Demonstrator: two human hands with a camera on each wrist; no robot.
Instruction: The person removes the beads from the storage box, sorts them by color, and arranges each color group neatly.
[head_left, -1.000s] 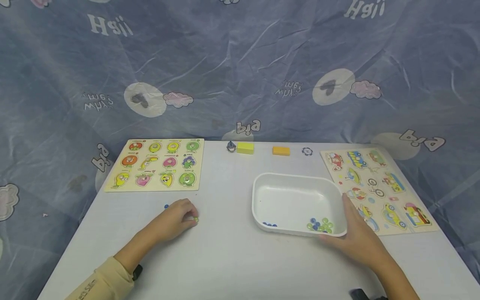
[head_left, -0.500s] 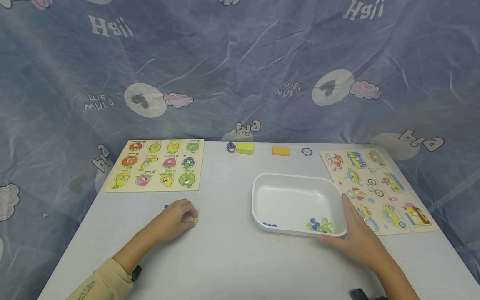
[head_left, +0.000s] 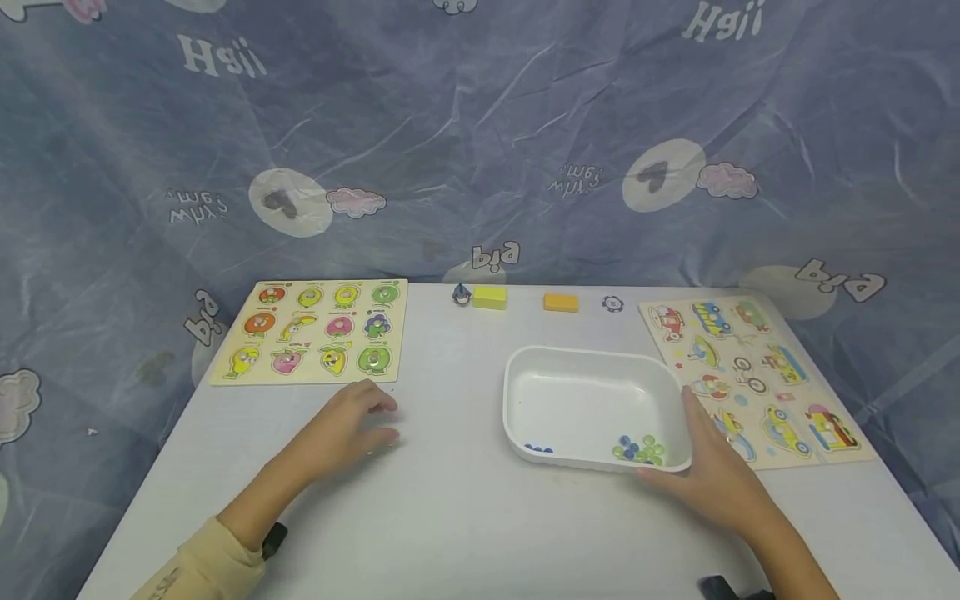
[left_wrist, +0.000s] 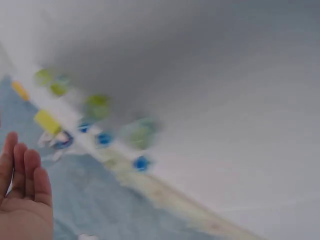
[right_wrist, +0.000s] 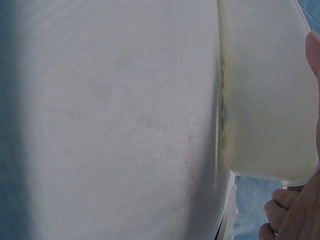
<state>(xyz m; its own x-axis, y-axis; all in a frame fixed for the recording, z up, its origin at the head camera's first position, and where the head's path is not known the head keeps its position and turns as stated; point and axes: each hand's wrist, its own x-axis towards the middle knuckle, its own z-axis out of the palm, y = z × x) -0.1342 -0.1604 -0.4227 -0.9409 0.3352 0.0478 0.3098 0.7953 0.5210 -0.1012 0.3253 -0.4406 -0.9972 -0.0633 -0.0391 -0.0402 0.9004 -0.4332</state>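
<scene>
My left hand hovers low over the left part of the table, thumb and fingers apart. In the left wrist view its fingers look fairly straight and hold nothing. That view has several blurred marbles beyond it, some green, some blue; the hand hides most of them from the head view. A white plastic tray stands right of centre. My right hand grips its right end, thumb at the front corner, fingers along the side. Inside the tray, green marbles and blue marbles cluster at the front right.
A fruit puzzle board lies at the back left. The vehicle puzzle board is close behind my right hand. Along the back edge stand a small figure, a yellow block and an orange block.
My left thumb and fingers, earlier close about a green marble, have spread apart, and the hand has lifted slightly. That marble no longer shows in the head view. My right hand and the tray stay put.
</scene>
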